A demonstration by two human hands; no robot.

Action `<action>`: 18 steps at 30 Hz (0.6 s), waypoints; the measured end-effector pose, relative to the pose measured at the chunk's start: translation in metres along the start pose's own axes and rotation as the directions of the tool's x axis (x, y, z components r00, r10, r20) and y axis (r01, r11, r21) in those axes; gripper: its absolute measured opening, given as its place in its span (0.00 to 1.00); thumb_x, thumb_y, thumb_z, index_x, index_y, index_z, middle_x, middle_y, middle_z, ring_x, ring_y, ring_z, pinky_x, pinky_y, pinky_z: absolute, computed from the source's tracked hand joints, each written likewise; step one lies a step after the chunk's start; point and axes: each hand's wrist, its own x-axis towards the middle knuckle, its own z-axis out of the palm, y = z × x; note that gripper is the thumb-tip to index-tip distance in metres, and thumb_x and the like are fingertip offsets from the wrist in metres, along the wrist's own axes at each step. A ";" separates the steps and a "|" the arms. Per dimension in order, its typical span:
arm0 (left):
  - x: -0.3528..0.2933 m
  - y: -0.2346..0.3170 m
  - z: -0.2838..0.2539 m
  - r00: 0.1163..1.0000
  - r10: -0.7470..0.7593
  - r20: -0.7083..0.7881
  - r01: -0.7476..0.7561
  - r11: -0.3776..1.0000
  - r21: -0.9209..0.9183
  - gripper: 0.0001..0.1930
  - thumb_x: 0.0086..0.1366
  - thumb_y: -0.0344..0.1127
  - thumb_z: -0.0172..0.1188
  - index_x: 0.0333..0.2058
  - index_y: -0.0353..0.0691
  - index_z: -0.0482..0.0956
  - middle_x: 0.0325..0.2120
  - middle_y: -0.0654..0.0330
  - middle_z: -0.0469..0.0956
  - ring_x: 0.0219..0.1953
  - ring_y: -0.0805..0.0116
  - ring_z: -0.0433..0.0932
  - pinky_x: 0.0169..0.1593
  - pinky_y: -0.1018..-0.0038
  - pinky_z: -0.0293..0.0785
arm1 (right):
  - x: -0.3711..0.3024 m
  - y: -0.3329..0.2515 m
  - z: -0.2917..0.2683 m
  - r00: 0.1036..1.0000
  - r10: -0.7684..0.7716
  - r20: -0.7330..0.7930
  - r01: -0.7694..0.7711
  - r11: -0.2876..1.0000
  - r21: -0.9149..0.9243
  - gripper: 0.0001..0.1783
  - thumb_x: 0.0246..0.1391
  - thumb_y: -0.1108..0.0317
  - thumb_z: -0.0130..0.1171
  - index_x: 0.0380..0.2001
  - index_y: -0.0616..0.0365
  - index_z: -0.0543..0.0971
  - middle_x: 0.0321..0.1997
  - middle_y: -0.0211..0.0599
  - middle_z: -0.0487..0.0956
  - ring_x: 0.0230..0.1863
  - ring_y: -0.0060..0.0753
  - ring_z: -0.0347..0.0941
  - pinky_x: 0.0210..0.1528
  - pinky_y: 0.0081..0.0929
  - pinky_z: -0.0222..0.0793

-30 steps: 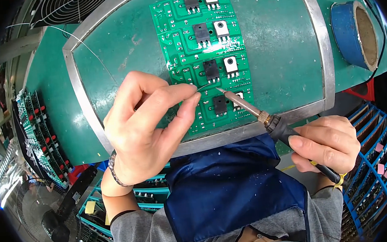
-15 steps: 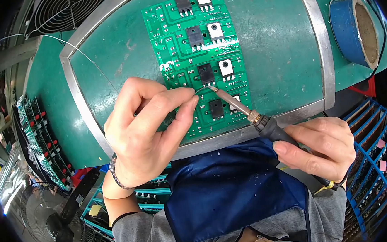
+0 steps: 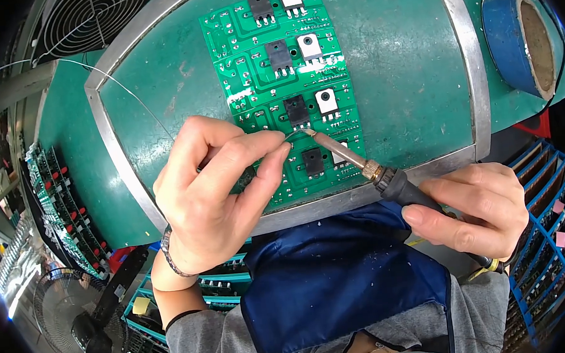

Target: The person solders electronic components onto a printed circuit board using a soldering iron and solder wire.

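A green circuit board panel [image 3: 258,79] lies on the green work surface, with black and silver transistors in pairs along it. My left hand [image 3: 220,188] pinches a thin solder wire [image 3: 131,90] between thumb and forefinger; its free end reaches the legs of a black transistor [image 3: 296,111] in the third row. In my right hand [image 3: 474,211] is a soldering iron [image 3: 396,186], held by its dark handle like a pen. Its tip meets those same legs beside the wire's end. The left hand's other fingers are curled, partly hidden behind the forefinger.
A metal-edged green table [image 3: 406,67] carries the board. At the right stands a blue roll with a thick core [image 3: 511,42]. Racks of boards [image 3: 551,222] flank me on both sides. A black fan [image 3: 85,325] is at lower left, a round grille [image 3: 87,19] at upper left.
The board sits slightly farther left in view. My right hand and the iron's handle have shifted a little right and down, while the tip stays at the same transistor's legs.
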 end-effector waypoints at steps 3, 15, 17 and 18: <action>0.000 0.001 0.001 1.000 -0.009 0.005 0.009 1.000 -0.002 0.11 0.47 0.24 0.72 0.33 0.40 0.86 0.25 0.66 0.71 0.23 0.79 0.65 0.23 0.81 0.57 | 0.000 0.000 0.000 1.000 0.003 0.008 -0.003 1.000 0.007 0.20 0.29 0.76 0.68 0.35 0.58 0.85 0.30 0.38 0.78 0.24 0.29 0.76 0.21 0.19 0.73; 0.022 0.004 -0.012 0.996 -0.015 0.090 0.007 0.996 0.089 0.13 0.50 0.25 0.72 0.36 0.41 0.85 0.19 0.66 0.67 0.19 0.76 0.64 0.21 0.77 0.60 | -0.002 0.003 -0.001 1.000 -0.016 0.015 0.016 1.000 0.005 0.22 0.29 0.74 0.68 0.36 0.58 0.85 0.31 0.38 0.77 0.26 0.30 0.76 0.24 0.21 0.75; 0.022 0.004 -0.003 0.993 -0.094 0.073 0.091 0.995 0.037 0.14 0.50 0.25 0.72 0.38 0.39 0.85 0.19 0.69 0.60 0.20 0.80 0.55 0.23 0.79 0.49 | -0.003 0.002 -0.001 1.000 0.000 0.014 -0.001 1.000 0.014 0.22 0.29 0.74 0.67 0.37 0.58 0.85 0.31 0.38 0.77 0.25 0.29 0.75 0.23 0.20 0.73; 0.022 0.003 0.000 0.994 -0.088 0.064 0.085 0.995 0.043 0.14 0.51 0.25 0.72 0.38 0.39 0.85 0.19 0.69 0.60 0.20 0.80 0.55 0.23 0.80 0.49 | -0.003 0.003 -0.001 1.000 -0.001 0.010 0.001 1.000 0.015 0.22 0.29 0.74 0.67 0.37 0.58 0.85 0.31 0.38 0.77 0.25 0.29 0.75 0.23 0.20 0.73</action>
